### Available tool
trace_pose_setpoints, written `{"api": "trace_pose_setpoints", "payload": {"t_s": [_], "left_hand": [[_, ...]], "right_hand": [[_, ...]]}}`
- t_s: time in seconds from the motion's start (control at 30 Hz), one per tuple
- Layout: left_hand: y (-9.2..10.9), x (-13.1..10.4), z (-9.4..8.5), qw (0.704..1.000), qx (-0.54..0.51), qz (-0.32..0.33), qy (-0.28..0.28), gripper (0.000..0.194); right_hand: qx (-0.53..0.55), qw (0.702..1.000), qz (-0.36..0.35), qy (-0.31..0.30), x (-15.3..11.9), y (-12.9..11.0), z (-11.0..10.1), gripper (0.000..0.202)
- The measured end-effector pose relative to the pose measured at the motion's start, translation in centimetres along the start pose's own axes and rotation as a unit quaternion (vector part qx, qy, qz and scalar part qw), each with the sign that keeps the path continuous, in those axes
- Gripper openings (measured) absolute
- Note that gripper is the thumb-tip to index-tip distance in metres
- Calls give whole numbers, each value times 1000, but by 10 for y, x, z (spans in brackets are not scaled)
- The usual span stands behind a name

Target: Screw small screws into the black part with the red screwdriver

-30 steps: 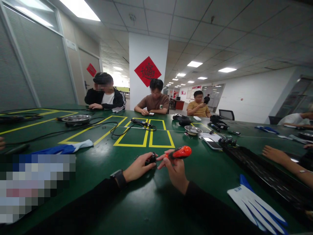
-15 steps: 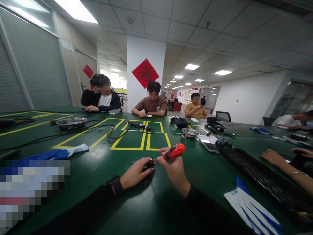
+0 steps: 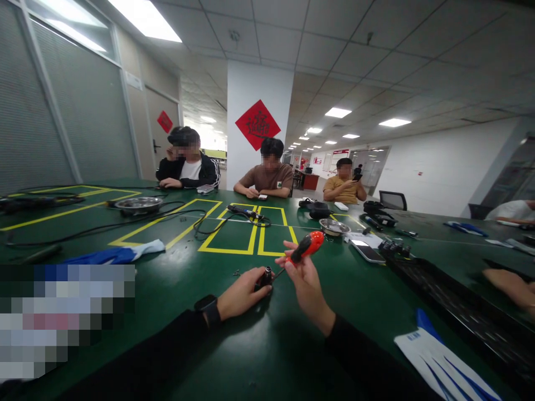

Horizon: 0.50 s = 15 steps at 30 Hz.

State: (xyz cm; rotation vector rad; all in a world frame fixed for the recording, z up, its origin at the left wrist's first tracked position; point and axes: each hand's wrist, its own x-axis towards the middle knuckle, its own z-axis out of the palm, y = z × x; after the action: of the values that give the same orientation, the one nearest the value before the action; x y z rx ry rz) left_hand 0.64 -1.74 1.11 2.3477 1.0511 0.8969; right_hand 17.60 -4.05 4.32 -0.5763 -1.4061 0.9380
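My left hand point(image 3: 244, 292) rests on the green table point(image 3: 175, 345) with its fingers closed round a small dark cylindrical part point(image 3: 267, 275) with a metallic top. My right hand point(image 3: 308, 287) holds a red-and-black screwdriver point(image 3: 308, 247) by its handle, tilted, its shaft pointing down and left to the side of the dark part. Whether the tip touches the part is too small to tell. Tiny screws point(image 3: 236, 273) lie just left of the part, beyond my left hand.
White-and-blue gloves point(image 3: 443, 362) lie at right, another pair point(image 3: 117, 253) at left. A long black tray point(image 3: 443, 295), a phone point(image 3: 368, 251) and a metal bowl point(image 3: 334, 226) are on the right. A cabled tool point(image 3: 244, 211) lies ahead. Several people sit around.
The whole view has shifted, so things appear farther right. The screwdriver shaft now shows more clearly beside the dark part. At the right edge, another person's hand has moved and is blurred.
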Motion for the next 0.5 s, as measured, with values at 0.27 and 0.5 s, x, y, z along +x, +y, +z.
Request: {"api": "trace_pose_setpoints", "payload": {"t_s": [0.27,0.5], "left_hand": [[-2,0,0,1000,3,-2,-1,17],[-3,0,0,1000,12,-12,8,17]], "right_hand": [[88,995,32,-25,7,12,0,8],[-126,991,-28,-44,5,0,-4,29]]}}
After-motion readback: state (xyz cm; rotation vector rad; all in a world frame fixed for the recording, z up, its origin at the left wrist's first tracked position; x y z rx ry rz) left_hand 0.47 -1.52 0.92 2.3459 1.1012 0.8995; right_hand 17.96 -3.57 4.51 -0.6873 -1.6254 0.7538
